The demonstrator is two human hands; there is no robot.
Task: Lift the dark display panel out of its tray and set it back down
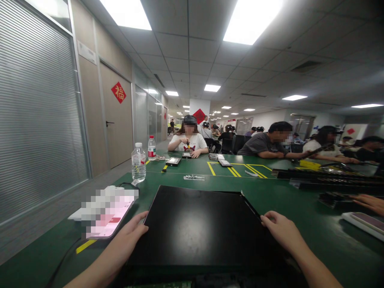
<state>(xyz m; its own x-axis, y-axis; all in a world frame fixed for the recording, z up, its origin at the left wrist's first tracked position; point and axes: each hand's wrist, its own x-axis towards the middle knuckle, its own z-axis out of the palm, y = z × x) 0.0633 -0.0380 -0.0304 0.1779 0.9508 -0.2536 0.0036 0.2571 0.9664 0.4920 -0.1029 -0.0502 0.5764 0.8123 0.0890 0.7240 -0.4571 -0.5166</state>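
A large flat black screen panel (198,228) lies in front of me, its glossy face up and reflecting a ceiling light. My left hand (132,232) grips its left edge, thumb near the face and the other fingers partly hidden behind the edge. On the opposite side, my right hand (279,228) pinches the right edge between thumb and curled fingers. A thin dark frame strip shows along the panel's upper right corner. Below the panel, at the bottom of the view, part of a green circuit board (159,284) shows in shadow.
On the green table (168,180) at left are a lit phone (115,218) and a water bottle (138,163). A person opposite works on a hard drive (186,155); another drive (173,161) lies nearby. Dark metal strips (330,176) and a co-worker's hand (370,203) are at right.
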